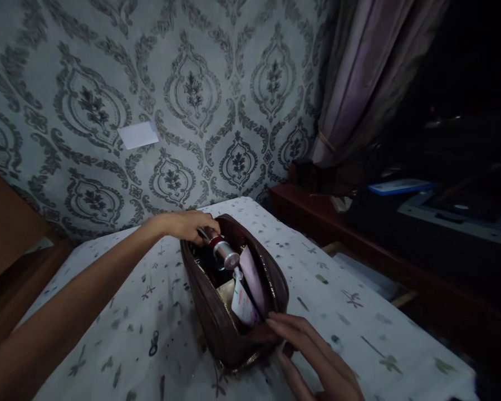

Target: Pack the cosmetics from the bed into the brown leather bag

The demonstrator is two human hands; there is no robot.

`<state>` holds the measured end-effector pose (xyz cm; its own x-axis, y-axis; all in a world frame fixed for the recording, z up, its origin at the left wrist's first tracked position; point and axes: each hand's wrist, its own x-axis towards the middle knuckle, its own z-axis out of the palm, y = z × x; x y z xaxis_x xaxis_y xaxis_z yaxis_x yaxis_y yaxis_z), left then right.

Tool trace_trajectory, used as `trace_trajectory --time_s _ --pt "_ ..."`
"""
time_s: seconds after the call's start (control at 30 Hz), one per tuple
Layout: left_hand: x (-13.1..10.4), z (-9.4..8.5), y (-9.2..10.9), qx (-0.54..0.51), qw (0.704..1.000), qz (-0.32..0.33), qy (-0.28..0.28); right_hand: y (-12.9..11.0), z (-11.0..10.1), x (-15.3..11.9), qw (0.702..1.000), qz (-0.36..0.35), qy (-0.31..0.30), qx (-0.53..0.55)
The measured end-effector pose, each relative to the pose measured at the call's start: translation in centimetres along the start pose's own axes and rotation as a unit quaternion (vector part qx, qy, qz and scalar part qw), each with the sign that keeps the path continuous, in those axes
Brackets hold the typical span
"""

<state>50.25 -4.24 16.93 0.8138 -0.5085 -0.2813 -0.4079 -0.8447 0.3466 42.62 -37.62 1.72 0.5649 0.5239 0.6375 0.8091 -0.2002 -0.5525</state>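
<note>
A dark brown zip bag, like a toiletry pouch, stands unzipped on the patterned cloth. At its far end my left hand reaches into the opening, its fingers closed around a shiny silver-pink tube with a dark red band. The fingertips are partly hidden by the bag's rim. Inside lie a white squeeze tube with printing, a pale pink flat item and a yellowish item. My right hand grips the bag's near right edge between finger and thumb.
The bag rests on a bed-like surface with a white leaf-print cloth. Behind stands a patterned wall bearing a white card. A brown wooden panel is at left; a curtain and reddish wooden ledge are right.
</note>
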Motion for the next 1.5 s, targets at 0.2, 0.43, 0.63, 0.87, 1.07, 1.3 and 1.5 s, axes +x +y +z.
trace_trajectory --time_s 0.2,0.43,0.63,0.87,1.07,1.3,1.5 --pt "0.1 0.5 1.6 0.055 0.998 0.02 -0.013 0.0 0.1 -0.2 1.0 -0.001 -0.012 -0.008" --pt "-0.3 1.0 1.8 0.036 0.998 0.034 0.029 -0.7 -0.5 2.9 0.994 -0.071 0.025 -0.076" --pt "-1.2 0.3 1.2 -0.047 0.997 0.031 0.049 -3.0 0.8 9.3 0.974 -0.149 -0.067 -0.155" --pt "-1.7 0.1 1.0 -0.052 0.998 0.024 0.039 -3.2 2.0 9.7 0.959 -0.132 -0.132 -0.213" --pt "-1.5 1.2 1.2 -0.016 0.996 0.036 0.074 -2.5 1.1 8.6 0.968 -0.124 -0.153 -0.153" --pt "-1.4 1.6 1.7 -0.031 0.999 0.02 0.03 -2.4 0.3 6.5 0.979 -0.151 -0.093 -0.1" --pt "-1.5 1.4 2.1 0.008 1.0 0.024 0.003 -2.7 0.4 5.5 0.991 -0.124 0.016 -0.048"
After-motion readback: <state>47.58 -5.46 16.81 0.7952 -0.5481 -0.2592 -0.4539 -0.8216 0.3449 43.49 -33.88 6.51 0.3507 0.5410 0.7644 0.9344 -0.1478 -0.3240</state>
